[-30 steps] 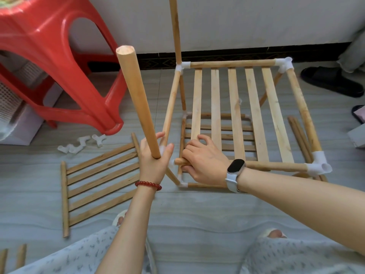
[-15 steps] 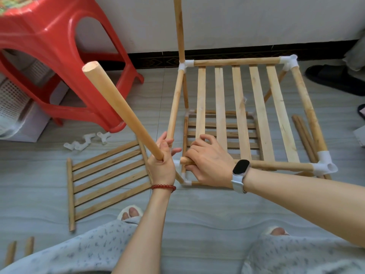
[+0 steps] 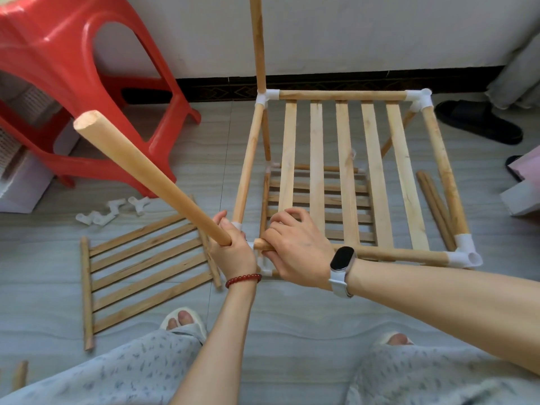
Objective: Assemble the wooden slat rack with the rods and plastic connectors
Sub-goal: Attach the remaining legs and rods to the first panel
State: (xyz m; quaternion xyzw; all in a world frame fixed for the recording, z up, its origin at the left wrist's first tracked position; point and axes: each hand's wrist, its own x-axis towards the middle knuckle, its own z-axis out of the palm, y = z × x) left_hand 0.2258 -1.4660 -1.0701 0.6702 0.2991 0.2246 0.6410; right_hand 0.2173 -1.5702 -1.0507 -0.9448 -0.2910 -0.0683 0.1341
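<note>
My left hand [image 3: 232, 252] holds a long rod [image 3: 146, 176] in a tight grip near its low end. The rod leans up and away to my left, and its low end sits at the near left corner of the rack [image 3: 347, 159]. My right hand [image 3: 295, 249] is curled round the front rail [image 3: 394, 254] right beside that corner, so that grip is full too. The white connector [image 3: 252, 246] there is mostly hidden between my hands.

I think my job now is to stand this rod up in the corner piece. To do it well, I should tip the rod until it is straight like the tall rod [image 3: 258, 42] at the back corner. Then I push down slowly, with a little twist. My right hand must keep the rail from wobbling. If I push while the rod leans, the plastic could bend or pop off.

The spare slat panel [image 3: 140, 273] and loose connectors [image 3: 114, 210] wait on the floor [image 3: 292, 331] to my left.
</note>
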